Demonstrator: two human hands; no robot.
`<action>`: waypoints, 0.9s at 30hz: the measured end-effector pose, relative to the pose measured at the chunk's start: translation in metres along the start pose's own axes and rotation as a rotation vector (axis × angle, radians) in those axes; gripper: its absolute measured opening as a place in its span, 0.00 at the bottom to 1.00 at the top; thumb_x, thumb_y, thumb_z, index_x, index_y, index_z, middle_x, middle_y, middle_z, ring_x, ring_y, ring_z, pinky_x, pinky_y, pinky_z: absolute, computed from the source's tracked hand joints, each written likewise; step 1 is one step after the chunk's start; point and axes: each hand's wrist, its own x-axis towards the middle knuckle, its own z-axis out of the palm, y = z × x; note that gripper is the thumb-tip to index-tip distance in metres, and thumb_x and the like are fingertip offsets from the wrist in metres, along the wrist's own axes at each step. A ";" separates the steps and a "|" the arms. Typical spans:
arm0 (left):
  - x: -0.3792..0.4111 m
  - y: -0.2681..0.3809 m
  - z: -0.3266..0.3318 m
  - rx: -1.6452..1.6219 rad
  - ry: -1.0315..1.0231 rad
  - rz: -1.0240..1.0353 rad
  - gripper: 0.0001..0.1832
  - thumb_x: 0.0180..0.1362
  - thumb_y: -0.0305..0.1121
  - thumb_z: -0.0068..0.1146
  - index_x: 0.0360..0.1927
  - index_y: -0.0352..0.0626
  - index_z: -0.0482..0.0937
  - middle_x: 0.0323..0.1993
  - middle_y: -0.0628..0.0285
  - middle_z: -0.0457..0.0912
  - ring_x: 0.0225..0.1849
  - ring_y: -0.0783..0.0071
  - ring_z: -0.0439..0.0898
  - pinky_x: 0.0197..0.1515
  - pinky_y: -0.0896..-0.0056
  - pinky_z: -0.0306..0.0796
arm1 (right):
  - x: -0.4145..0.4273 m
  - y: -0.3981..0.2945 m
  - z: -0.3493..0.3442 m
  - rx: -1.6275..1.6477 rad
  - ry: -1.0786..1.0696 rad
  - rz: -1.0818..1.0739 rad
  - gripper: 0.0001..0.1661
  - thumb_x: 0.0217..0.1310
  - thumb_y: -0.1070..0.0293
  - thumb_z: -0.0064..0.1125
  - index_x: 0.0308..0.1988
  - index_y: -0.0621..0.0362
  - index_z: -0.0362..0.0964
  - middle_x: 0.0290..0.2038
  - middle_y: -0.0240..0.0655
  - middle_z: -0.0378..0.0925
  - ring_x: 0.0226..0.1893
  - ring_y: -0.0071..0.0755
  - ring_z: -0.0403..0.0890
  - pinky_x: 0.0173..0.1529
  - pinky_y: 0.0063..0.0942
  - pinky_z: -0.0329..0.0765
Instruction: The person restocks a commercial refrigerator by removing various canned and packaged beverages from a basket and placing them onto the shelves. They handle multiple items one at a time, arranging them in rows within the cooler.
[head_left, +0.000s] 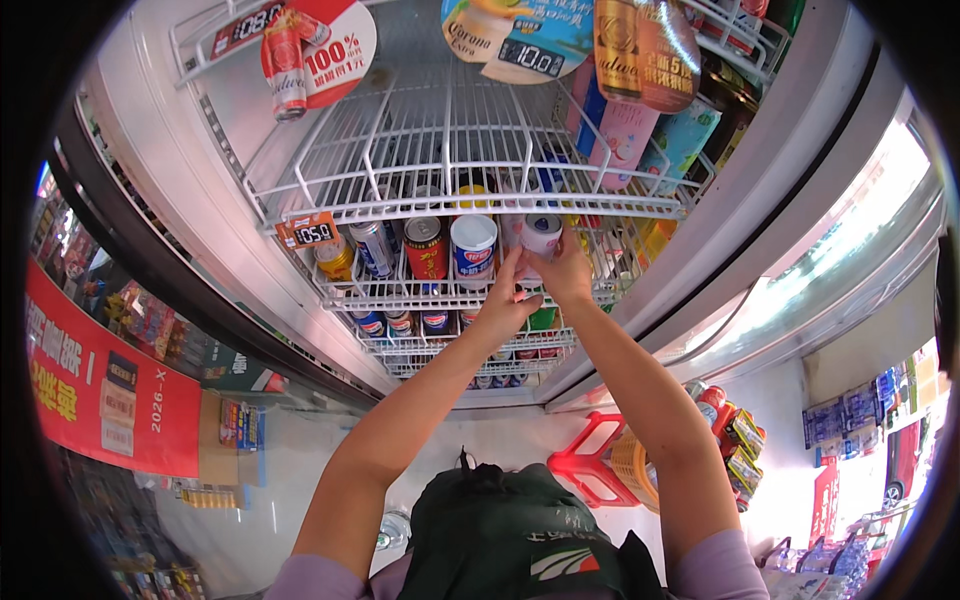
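My right hand (566, 270) is closed around a pale pink can (541, 234) at the second wire shelf of an upright drinks cooler. My left hand (517, 289) is just left of it, its fingertips close to the can's lower side; whether they touch it I cannot tell. Left of the hands stand a white and blue can with a white lid (474, 247), a red can with a dark top (424, 247), a silver and blue can (372, 249) and a yellow can (334, 259). Another pale pink can is partly hidden behind the left fingertips.
A white wire shelf (465, 204) with a raised front rail is above my hands, with drink cartons (622, 139) at its right. Lower shelves hold more cans (437, 321). The cooler's frame flanks both sides. A red plastic stool (592, 465) and a yellow basket (634, 469) stand on the floor.
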 end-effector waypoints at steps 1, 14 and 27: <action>0.000 0.001 0.000 -0.004 0.013 0.003 0.49 0.52 0.21 0.60 0.74 0.45 0.44 0.72 0.55 0.54 0.72 0.61 0.56 0.66 0.52 0.57 | -0.001 -0.003 -0.003 0.034 0.010 -0.023 0.43 0.43 0.60 0.73 0.59 0.60 0.65 0.49 0.48 0.78 0.50 0.52 0.79 0.51 0.39 0.75; -0.029 0.098 -0.012 0.654 -0.005 0.505 0.42 0.49 0.27 0.68 0.68 0.42 0.60 0.65 0.53 0.67 0.67 0.54 0.65 0.68 0.59 0.58 | -0.068 -0.034 -0.091 0.403 0.011 -0.607 0.41 0.43 0.74 0.73 0.59 0.59 0.66 0.52 0.40 0.75 0.52 0.40 0.77 0.51 0.33 0.77; 0.013 0.203 0.016 0.930 -0.010 1.094 0.36 0.40 0.23 0.64 0.58 0.42 0.69 0.60 0.58 0.73 0.62 0.54 0.71 0.64 0.57 0.66 | -0.048 -0.106 -0.175 0.146 0.159 -1.096 0.43 0.36 0.86 0.60 0.59 0.60 0.64 0.57 0.47 0.71 0.57 0.55 0.73 0.61 0.42 0.70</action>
